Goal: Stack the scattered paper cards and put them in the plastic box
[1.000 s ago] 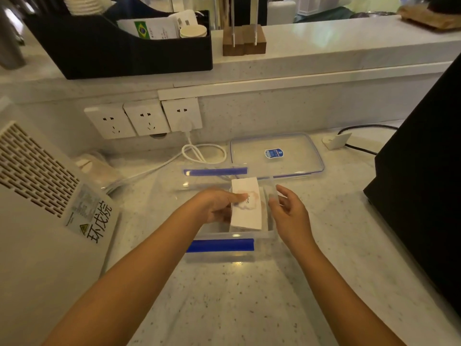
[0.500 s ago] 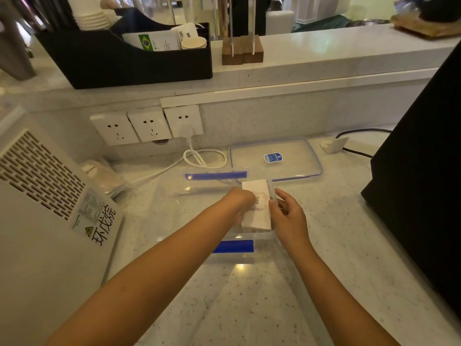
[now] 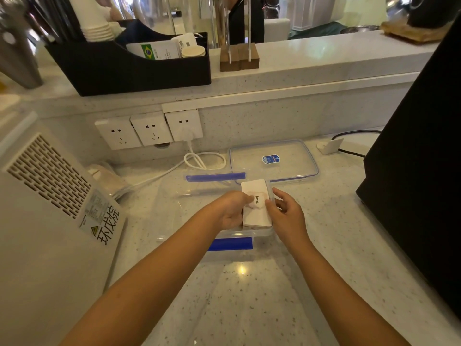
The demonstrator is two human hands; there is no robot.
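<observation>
At frame centre we hold the squared white paper card stack [image 3: 257,207] between left hand [image 3: 233,211] and right hand [image 3: 287,216], both pinching it inside the clear blue-latched plastic box [image 3: 172,196]; judged next: release flat.

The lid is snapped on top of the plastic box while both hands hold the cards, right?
Not quite. In the head view the lid lies flat on the counter behind the open plastic box. Both the left hand and right hand do hold the cards.
</observation>
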